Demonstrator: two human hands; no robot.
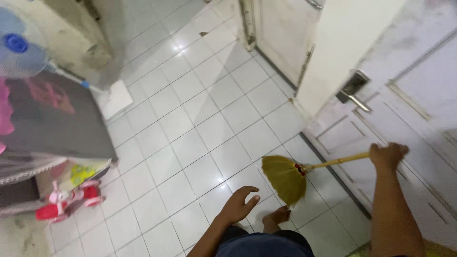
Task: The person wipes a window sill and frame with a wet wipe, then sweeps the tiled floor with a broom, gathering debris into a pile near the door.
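Observation:
My right hand [388, 154] grips the yellow handle of a straw broom [286, 178]. The broom's bristle head rests low over the white tiled floor [200, 123], close to the foot of a white door [404, 109]. My left hand [239, 203] hangs free above the tiles with its fingers spread and holds nothing. Just right of that hand, my bare foot [277, 217] stands on the floor beside the bristles.
A dark mattress with a pink print [52, 116] lies at the left, a red and pink toy tricycle [66, 200] in front of it. A blue fan [19, 45] stands at the top left on a white base. The white door has a metal handle [354, 93].

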